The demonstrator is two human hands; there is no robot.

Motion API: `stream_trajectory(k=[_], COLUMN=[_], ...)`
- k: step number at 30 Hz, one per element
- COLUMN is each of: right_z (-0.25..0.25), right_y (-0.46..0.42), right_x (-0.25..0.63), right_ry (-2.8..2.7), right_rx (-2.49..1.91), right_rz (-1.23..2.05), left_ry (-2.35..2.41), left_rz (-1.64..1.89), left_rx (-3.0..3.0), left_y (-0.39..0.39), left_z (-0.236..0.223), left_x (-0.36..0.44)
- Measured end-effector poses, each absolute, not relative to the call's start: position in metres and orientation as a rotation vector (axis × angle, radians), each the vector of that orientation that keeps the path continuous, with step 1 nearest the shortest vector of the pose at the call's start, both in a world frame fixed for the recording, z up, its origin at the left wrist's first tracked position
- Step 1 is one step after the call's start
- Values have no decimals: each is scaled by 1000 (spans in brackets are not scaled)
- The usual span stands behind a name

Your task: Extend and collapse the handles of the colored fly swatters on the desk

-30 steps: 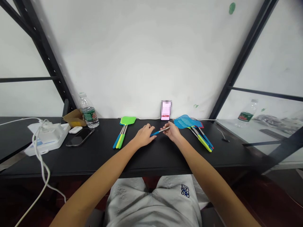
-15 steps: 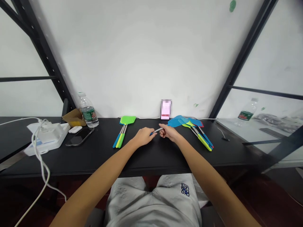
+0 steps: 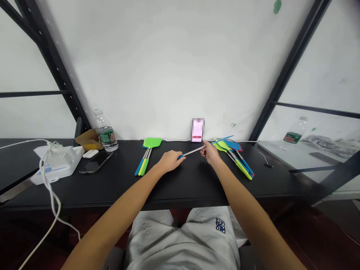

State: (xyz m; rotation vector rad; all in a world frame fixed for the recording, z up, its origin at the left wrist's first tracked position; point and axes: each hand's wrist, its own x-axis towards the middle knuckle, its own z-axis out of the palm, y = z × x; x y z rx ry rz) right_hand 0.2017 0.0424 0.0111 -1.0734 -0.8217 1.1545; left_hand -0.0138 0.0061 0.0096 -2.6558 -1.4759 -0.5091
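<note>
A blue fly swatter [image 3: 194, 150] is stretched between my two hands above the desk, a long stretch of its metal rod showing. My left hand [image 3: 169, 161] is closed round its blue handle. Near the swatter's head, my right hand [image 3: 210, 152] grips the rod; the blue head [image 3: 223, 139] points right and is seen almost edge-on. To the left lie several fly swatters [image 3: 152, 142] in a stack, with blue, yellow and green handles. More fly swatters [image 3: 242, 168], with yellow-green and blue handles, lie to the right of my right hand.
A lit phone [image 3: 197, 130] leans against the wall behind my hands. On the left are a water bottle [image 3: 106, 133], a cardboard box [image 3: 89, 140], a white case [image 3: 90, 154], a dark phone [image 3: 97, 162] and a power strip [image 3: 60, 163] with cables. A short cable [image 3: 268, 165] lies at right.
My right hand first moved left towards my left hand, then back right along with the swatter's head. More of the metal rod now shows between my hands, and the head has turned edge-on.
</note>
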Motion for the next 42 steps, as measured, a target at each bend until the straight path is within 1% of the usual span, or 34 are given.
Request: stream_trajectory(k=[4, 11, 21, 32, 37, 42], right_z=[17, 23, 7, 12, 6, 1], right_y=[45, 43, 41, 35, 36, 32], right_x=[211, 215, 192, 190, 188, 183], right_ry=[-643, -566, -800, -800, -996, -1243], right_rx=[-1072, -1043, -1054, -1080, -968, -906], right_rz=[1032, 992, 983, 1008, 1158, 1364], left_ry=[-1509, -1620, -1561, -1492, -1321, -1243], left_rz=[-465, -388, -636, -692, -872, -1043], left_rx=[-2641, -2577, -2542, -2589, -2571, -2791], left_y=[9, 12, 12, 9, 5, -4], left_z=[8, 7, 4, 7, 12, 15], left_x=[-17, -20, -18, -16, -12, -6])
